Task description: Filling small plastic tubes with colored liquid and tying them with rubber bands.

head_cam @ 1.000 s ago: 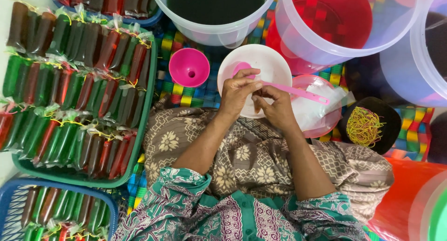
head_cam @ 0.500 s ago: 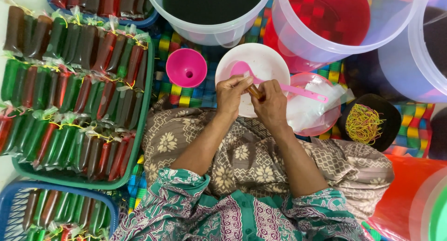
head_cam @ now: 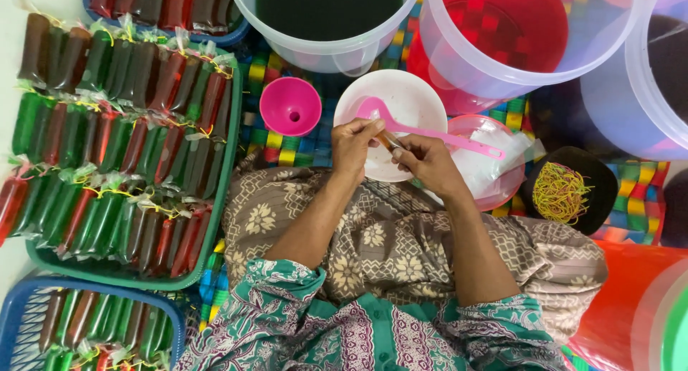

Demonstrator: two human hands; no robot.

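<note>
A small brown filled packet (head_cam: 390,140) is pinched between the fingertips of the left hand (head_cam: 355,143) and the right hand (head_cam: 424,159), directly above the near rim of a white bowl (head_cam: 412,102); most of the packet is covered by the fingers, so its length and seal cannot be made out. Both hands are closed on it, thumbs and forefingers meeting at the middle, wrists bent inward, and both forearms run up from the lap over a brown patterned cloth (head_cam: 387,238). A pink ladle (head_cam: 430,131) lies across the bowl, its handle passing behind the right hand toward a clear pink bowl of plastic bags (head_cam: 494,163). A pink funnel (head_cam: 290,107) stands mouth-up just left of the white bowl, with a narrow strip of chequered mat (head_cam: 276,145) showing between them. Open room around the hands is tight: a clear bucket of dark liquid (head_cam: 326,12) and a clear bucket of red liquid (head_cam: 516,27) crowd the far edge, both cut off by the frame. A black bowl of coloured rubber bands (head_cam: 566,192) sits at the right. At the left edge, a green tray (head_cam: 215,199) holds rows of tied green, red and brown packets; a blue basket (head_cam: 93,321) at the near left corner is partly cut off.
</note>
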